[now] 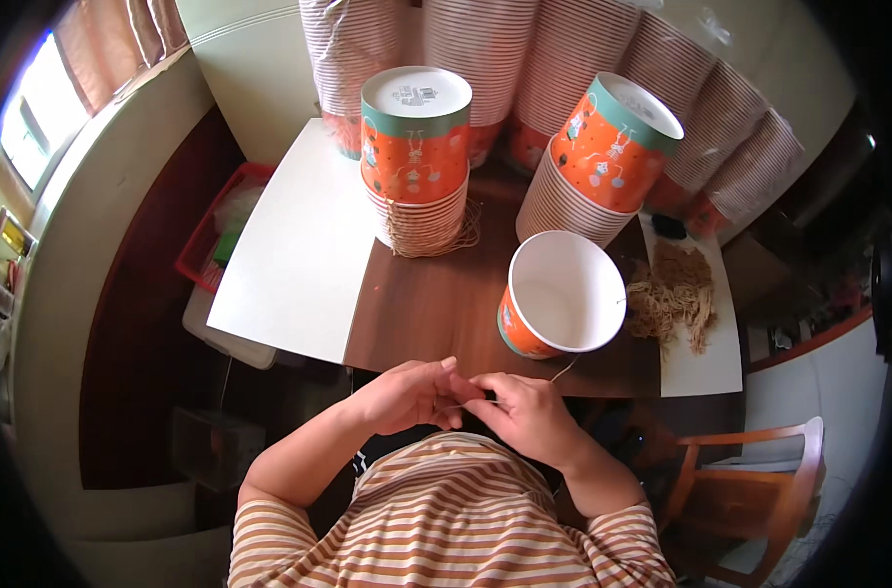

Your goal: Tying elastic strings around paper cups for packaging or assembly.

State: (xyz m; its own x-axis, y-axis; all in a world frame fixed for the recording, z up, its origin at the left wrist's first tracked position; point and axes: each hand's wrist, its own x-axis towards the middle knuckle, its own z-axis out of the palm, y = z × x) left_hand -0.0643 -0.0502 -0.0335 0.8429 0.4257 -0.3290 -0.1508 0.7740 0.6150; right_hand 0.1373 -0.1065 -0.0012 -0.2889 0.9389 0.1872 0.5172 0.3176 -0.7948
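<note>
My left hand (405, 397) and my right hand (527, 414) meet just off the table's front edge, fingertips nearly touching. Between them runs a thin pale string, its tail (565, 368) sticking up past my right hand toward the table. Both hands have their fingers closed on it. Just beyond, an orange and green paper bucket (568, 294) stands upright, mouth up, with a white inside. A small bit of string shows at its right rim. Neither hand touches the bucket.
Upside-down bucket stacks stand behind, one at left (415, 137) with looped strings (428, 230) against it, one at right (612, 147). Tall bagged stacks (480, 59) line the back. A tan string pile (676, 294) lies at right. A wooden chair (749, 485) stands lower right.
</note>
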